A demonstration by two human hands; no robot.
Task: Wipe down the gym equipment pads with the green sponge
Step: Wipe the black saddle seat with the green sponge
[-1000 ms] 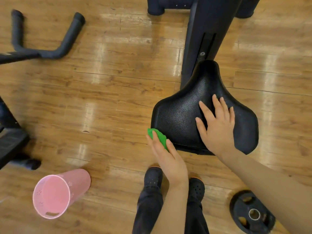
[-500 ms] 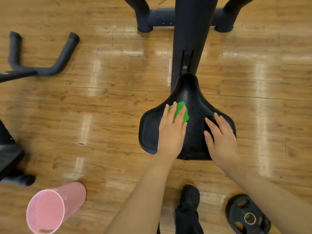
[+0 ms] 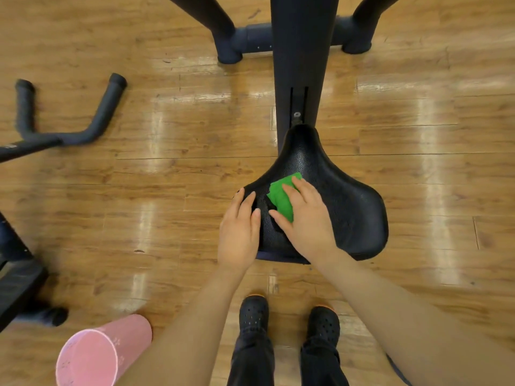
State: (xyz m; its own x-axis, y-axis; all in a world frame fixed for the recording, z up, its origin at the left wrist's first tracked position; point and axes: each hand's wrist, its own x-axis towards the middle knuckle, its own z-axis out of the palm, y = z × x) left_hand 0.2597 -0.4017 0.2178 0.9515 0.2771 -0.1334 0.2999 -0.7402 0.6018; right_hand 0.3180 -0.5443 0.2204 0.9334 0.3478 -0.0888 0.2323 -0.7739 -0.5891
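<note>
A black textured bike saddle (image 3: 351,213) sits on a dark seat post (image 3: 302,65) in the middle of the head view. The green sponge (image 3: 280,195) lies on the saddle's left-centre. My right hand (image 3: 306,221) presses down on the sponge, fingers over its near half. My left hand (image 3: 239,232) lies flat on the saddle's left edge with nothing in it, just beside the sponge.
The floor is glossy wood. A pink bin (image 3: 92,355) lies tipped at the lower left. Black handlebars (image 3: 92,126) reach in from the left, above another dark machine frame (image 3: 16,282). The bike's base bar (image 3: 256,37) crosses the top. My shoes (image 3: 253,313) stand below the saddle.
The sponge went from my left hand to my right hand. It moved from the saddle's left rim onto its top. My right hand shifted left; my left hand dropped to the edge.
</note>
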